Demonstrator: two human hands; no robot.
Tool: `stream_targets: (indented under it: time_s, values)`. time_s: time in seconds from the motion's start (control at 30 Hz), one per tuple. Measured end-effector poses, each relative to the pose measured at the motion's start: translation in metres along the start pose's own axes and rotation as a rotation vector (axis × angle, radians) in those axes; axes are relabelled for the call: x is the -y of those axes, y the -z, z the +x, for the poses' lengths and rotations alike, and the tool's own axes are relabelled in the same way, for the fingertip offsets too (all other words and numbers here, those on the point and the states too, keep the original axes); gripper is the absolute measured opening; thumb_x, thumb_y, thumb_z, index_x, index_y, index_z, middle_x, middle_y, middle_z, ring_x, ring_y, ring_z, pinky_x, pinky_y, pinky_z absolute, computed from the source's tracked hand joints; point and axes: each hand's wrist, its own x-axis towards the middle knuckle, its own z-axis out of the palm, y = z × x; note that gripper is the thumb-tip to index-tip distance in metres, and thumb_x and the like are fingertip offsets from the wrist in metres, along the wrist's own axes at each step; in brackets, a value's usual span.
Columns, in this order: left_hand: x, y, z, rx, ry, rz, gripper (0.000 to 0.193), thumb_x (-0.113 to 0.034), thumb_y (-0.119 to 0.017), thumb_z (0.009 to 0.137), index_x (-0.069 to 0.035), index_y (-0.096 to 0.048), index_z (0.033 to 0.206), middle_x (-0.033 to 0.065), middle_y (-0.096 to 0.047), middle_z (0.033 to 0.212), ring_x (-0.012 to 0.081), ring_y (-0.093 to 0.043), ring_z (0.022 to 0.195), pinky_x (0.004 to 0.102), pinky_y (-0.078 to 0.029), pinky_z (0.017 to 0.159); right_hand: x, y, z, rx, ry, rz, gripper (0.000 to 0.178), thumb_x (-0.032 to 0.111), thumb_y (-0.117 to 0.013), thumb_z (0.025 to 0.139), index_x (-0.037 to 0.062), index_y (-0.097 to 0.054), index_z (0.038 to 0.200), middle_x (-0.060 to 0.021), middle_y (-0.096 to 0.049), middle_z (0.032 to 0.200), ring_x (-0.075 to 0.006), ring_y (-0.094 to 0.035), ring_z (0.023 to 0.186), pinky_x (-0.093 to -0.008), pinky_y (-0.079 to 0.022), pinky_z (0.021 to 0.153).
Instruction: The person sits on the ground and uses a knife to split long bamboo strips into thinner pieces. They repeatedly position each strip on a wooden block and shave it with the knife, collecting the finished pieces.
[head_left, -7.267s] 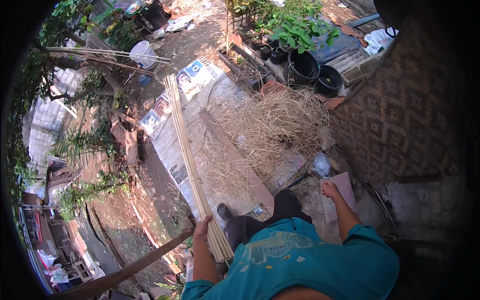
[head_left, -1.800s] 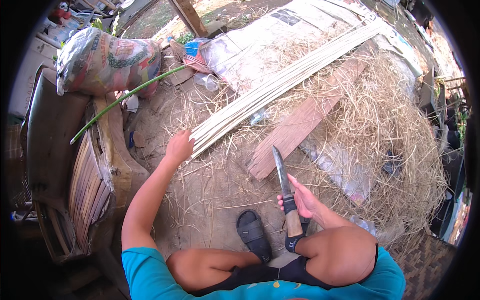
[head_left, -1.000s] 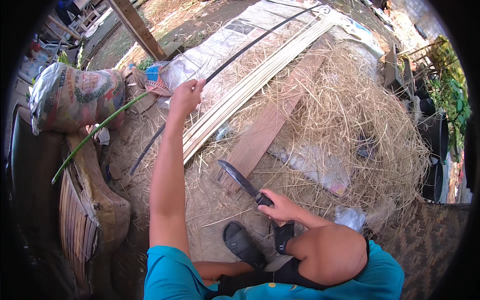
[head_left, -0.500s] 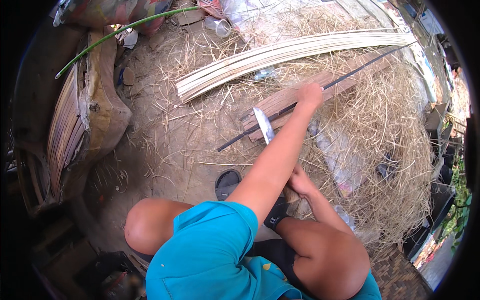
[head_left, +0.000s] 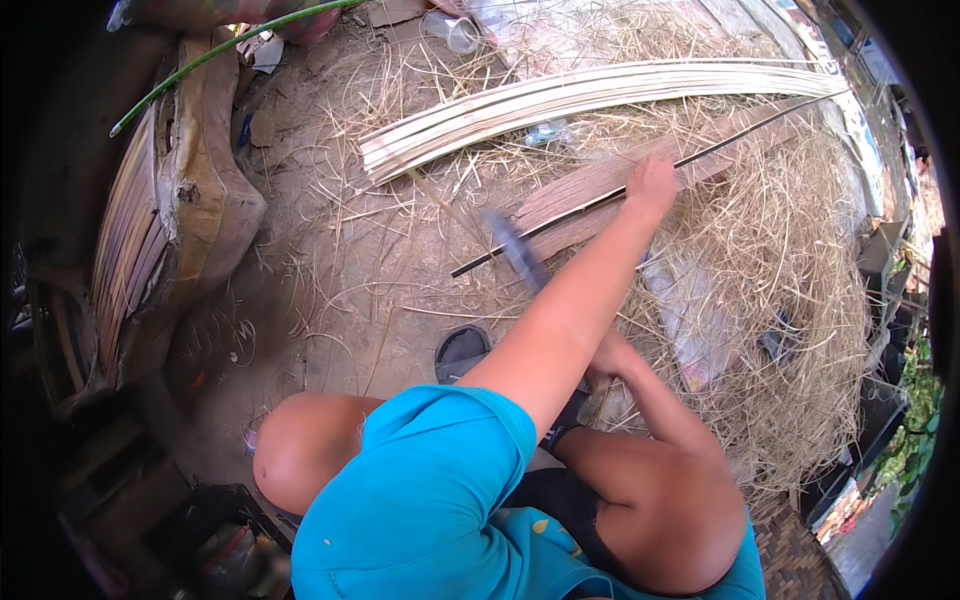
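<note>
My left arm reaches across to the right, and my left hand (head_left: 652, 182) is closed round a long, thin dark strip (head_left: 590, 203) that looks like split bamboo, with a pale edge. The strip slants over a brown wooden board (head_left: 575, 195), its near end sticking out past the board. Beneath my left forearm, my right hand (head_left: 612, 357) is closed at the handle end of a knife; the forearm hides part of the grip. The knife's blade (head_left: 512, 248), smeared by motion, crosses the strip near its lower left end.
A bundle of pale strips (head_left: 600, 97) lies beyond the board. Curly shavings (head_left: 770, 250) heap on the right. Further strips (head_left: 130, 250) stand at the left beside a worn wooden post (head_left: 215, 190). A green stalk (head_left: 225, 52) and a clear plastic cup (head_left: 462, 36) are at the far side.
My left hand has moved right and slightly away, and the strip has shifted the same way. The blade has turned blurry. A thin shaving now shows in the air left of it.
</note>
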Motion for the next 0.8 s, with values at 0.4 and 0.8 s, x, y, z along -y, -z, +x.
stream_targets:
  time_s: [0.4, 0.8]
  values:
    - [-0.016, 0.018, 0.011, 0.132, -0.070, 0.158, 0.038, -0.038, -0.047, 0.103, -0.006, -0.062, 0.119, 0.0174, -0.073, 0.098, 0.0322, -0.070, 0.098, 0.0434, -0.053, 0.088, -0.004, 0.022, 0.009, -0.255, 0.066, 0.346, 0.039, 0.009, -0.065, 0.090, -0.0054, -0.057, 0.125, -0.0183, -0.073, 0.099, -0.0197, -0.071, 0.072, -0.0341, -0.058, 0.062]
    - [0.015, 0.019, 0.009, -0.083, -0.142, 0.132, 0.035, -0.033, -0.044, 0.103, -0.008, -0.068, 0.106, 0.0136, -0.073, 0.097, 0.0331, -0.071, 0.093, 0.0467, -0.054, 0.081, 0.015, -0.001, 0.006, 0.004, -0.086, 0.212, 0.068, 0.030, -0.074, 0.085, -0.0022, -0.050, 0.140, -0.0232, -0.057, 0.137, -0.0356, -0.050, 0.133, -0.0453, -0.038, 0.112]
